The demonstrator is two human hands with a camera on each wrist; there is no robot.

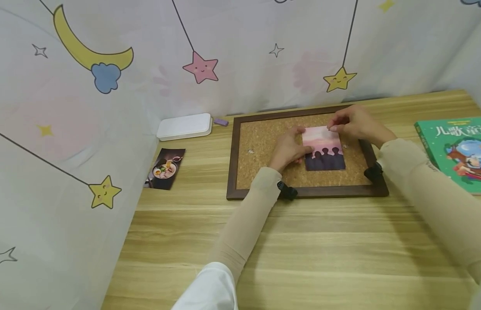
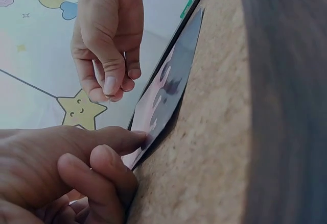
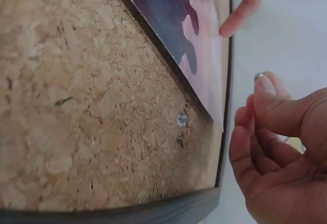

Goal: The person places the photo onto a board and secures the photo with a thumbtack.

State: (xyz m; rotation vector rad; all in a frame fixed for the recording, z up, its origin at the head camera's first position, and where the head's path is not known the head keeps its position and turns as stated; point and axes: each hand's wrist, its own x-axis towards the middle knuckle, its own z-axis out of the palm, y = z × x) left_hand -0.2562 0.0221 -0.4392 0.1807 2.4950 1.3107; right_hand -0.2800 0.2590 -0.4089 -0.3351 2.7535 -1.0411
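Note:
A photo (image 1: 323,148) with a pink sky and dark silhouettes lies against the cork board (image 1: 260,168). My left hand (image 1: 290,148) holds it at its left side, thumb on the picture and index finger at the upper left corner; the other fingers are curled below. At the photo's upper right corner, my right hand (image 1: 354,122) pinches a small thumbtack (image 3: 259,76) between thumb and fingertips. In the right wrist view, the tack's shiny head shows at the thumb tip. Another tack (image 3: 182,118) sits in the cork beside the photo's right edge.
A ramen photo (image 1: 165,169) lies left of the dark-framed board. Behind it are a white case (image 1: 185,127) and a purple eraser-like block (image 1: 221,122). A green book (image 1: 457,159) lies at the right. A shiny bit (image 1: 251,151) sits on the cork's left part.

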